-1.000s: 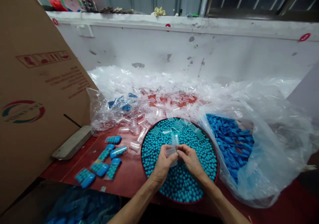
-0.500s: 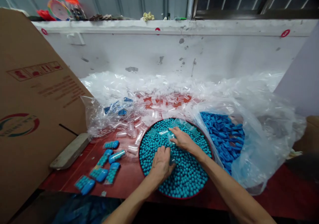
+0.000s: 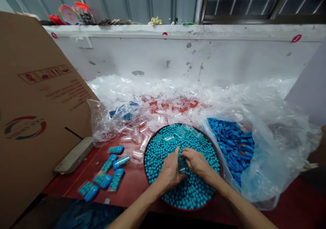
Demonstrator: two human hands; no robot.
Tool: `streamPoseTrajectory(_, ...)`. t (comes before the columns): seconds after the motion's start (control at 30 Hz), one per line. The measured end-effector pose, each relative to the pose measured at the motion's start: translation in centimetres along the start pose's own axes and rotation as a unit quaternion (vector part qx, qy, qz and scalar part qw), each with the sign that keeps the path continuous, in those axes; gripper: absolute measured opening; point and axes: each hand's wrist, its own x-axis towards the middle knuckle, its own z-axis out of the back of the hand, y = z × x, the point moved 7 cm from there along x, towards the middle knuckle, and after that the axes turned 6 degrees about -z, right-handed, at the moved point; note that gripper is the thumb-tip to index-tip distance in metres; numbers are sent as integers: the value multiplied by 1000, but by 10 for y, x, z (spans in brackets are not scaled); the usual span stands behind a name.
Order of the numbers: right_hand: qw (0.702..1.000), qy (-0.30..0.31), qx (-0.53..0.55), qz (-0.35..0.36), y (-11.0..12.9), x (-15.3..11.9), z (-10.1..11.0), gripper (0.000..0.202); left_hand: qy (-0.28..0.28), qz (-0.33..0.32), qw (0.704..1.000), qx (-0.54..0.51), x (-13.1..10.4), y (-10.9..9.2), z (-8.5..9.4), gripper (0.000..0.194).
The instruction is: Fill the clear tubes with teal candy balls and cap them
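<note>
Over a round tub [image 3: 145, 161] of turquoise beads [image 3: 188, 195], both my hands meet at a small clear plastic tube [image 3: 181, 166]. My left hand [image 3: 170, 170] grips it from the left, thumb low and fingers along its side. My right hand [image 3: 195, 161] is closed with curled fingers at the tube's upper right; its fingertips are partly hidden. I cannot make out how full the tube is. More clear tubes [image 3: 169, 139] lie on the beads at the back. Left of the tub are several bead-filled tubes with blue caps [image 3: 116, 178].
Loose clear tubes [image 3: 137, 155] spread over the red table [image 3: 132, 191] toward the wall. A plastic bag [image 3: 267, 174] with blue caps [image 3: 229, 144] lies right of the tub. At left stand a cardboard box [image 3: 38, 96] and a grey block [image 3: 73, 156].
My right hand has moved down from the tubes at the tub's back to meet my left hand. The left hand has turned slightly rightward, and the tube now shows between them.
</note>
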Motion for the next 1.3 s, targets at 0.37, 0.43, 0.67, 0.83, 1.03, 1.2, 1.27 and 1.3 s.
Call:
streamPoseTrajectory(0.37, 986, 9, -147, -82, 26, 101, -24, 21, 51, 112, 988, 99, -11, 2, 5, 53)
streamPoseTrajectory(0.43, 988, 16, -138, -63, 18, 91, -19, 20, 10, 94, 988, 123, -10, 3, 8, 53)
streamPoseTrajectory(0.67, 997, 18, 70, 21, -4, 15, 1, 29, -24, -35, 997, 60, 4, 7, -5, 57)
streamPoseTrajectory(0.83, 998, 20, 65, 8, -17, -3, 10, 30, 47, -7, 999, -4, 11, 6, -8, 85)
streamPoseTrajectory(1.03, 940, -80, -230, -240, -77, 22, 53, 34, 92, 52, 994, 38, 18, 2, -3, 87)
streamPoseTrajectory(1.2, 939, -43, -253, -227, -92, 23, 40, 25, 99, 39, 993, 56, 13, -4, -4, 71)
streamPoseTrajectory(1.27, 947, -25, -247, -203, -93, 20, 35, 22, 111, 23, 993, 41, 10, -6, -6, 75)
streamPoseTrajectory(1.3, 951, -16, -241, -192, -93, 19, 34, 21, 117, 16, 992, 34, 8, -6, -7, 76)
